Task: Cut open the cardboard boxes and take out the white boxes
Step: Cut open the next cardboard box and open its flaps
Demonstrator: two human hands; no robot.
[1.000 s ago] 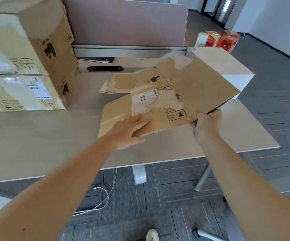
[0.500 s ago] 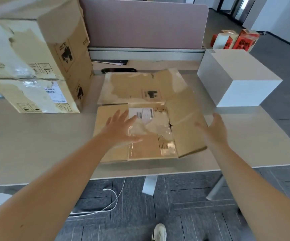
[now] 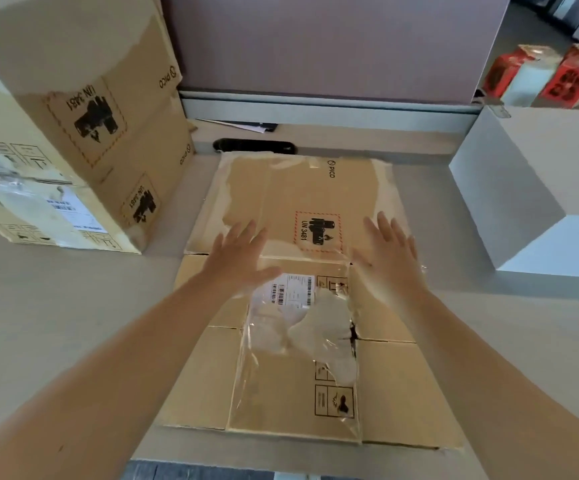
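flattened cardboard box [image 3: 302,306] lies collapsed on the desk [image 3: 56,323], between the stacked sealed cardboard boxes [image 3: 73,133] at the left and the white box [image 3: 537,188] at the right, which stands clear of any carton. left hand [image 3: 236,258] and right hand [image 3: 385,251] both over the far half of the sheet, fingers straight and spread, gripping nothing — whether the palms actually touch the card i cannot tell. handling judgement: emptied sheet should be light and floppy along its creases, stiff only within each panel; loose clear tape and a torn label near the middle look likely to snag or stick, so take it by a bare outer edge, not the taped seam. the sealed stack looks bulkier and probably heavier with contents inside — better gripped low at opposite corners, one box at a time. white box: smooth faces, likely slippery; hold from two opposite sides.
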